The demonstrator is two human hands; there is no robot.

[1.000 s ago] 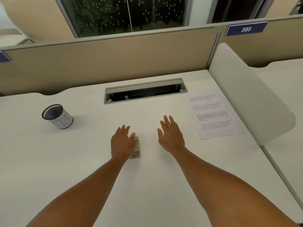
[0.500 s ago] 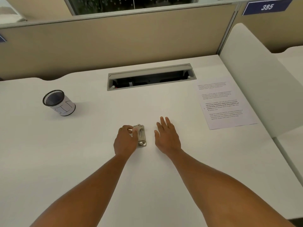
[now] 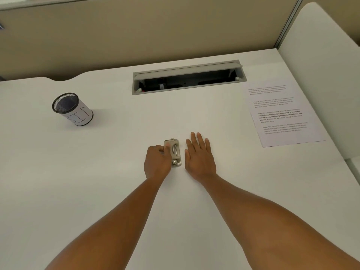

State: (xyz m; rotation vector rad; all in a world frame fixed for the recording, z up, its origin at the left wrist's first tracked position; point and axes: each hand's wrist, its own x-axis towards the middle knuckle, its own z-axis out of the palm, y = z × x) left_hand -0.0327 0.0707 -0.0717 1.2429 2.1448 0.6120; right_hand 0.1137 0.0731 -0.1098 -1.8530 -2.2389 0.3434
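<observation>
A small metal hole punch [image 3: 174,152] lies on the white desk [image 3: 116,182] in front of me. My left hand [image 3: 156,164] grips its left side, fingers curled and the thumb on top of it. My right hand [image 3: 199,157] lies flat on the desk just right of the punch, fingers straight and together, a narrow gap between them and the punch.
A black mesh pen cup [image 3: 72,109] wrapped in white paper stands at the far left. A printed sheet [image 3: 282,114] lies at the right. An open cable slot [image 3: 188,76] is set into the desk behind the hands. Beige partition behind, white divider panel [image 3: 321,65] at right.
My left hand went from lying flat over the punch to curling round its left side. The right hand drew closer to it. The view tipped downward.
</observation>
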